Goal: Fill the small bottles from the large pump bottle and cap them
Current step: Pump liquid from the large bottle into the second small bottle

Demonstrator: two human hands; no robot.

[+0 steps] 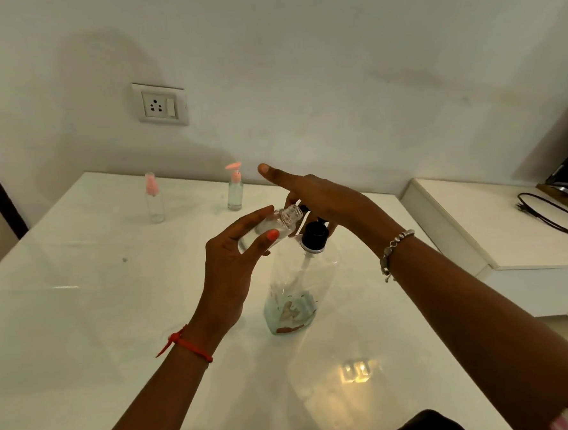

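Note:
A large clear pump bottle (295, 287) with a black collar stands on the white table, a little liquid at its bottom. My right hand (321, 199) lies flat over its black pump head, fingers stretched out. My left hand (232, 261) grips a small clear uncapped bottle (278, 223), tilted with its threaded mouth right at the pump's nozzle. Two more small bottles stand at the back: one with a pink spray cap (154, 197) and one with a pink pump top (235, 189).
The white table (82, 310) runs to a wall with a socket (160, 104). A lower white counter (516, 230) to the right carries a black cable (548, 215) and a dark object at the frame edge.

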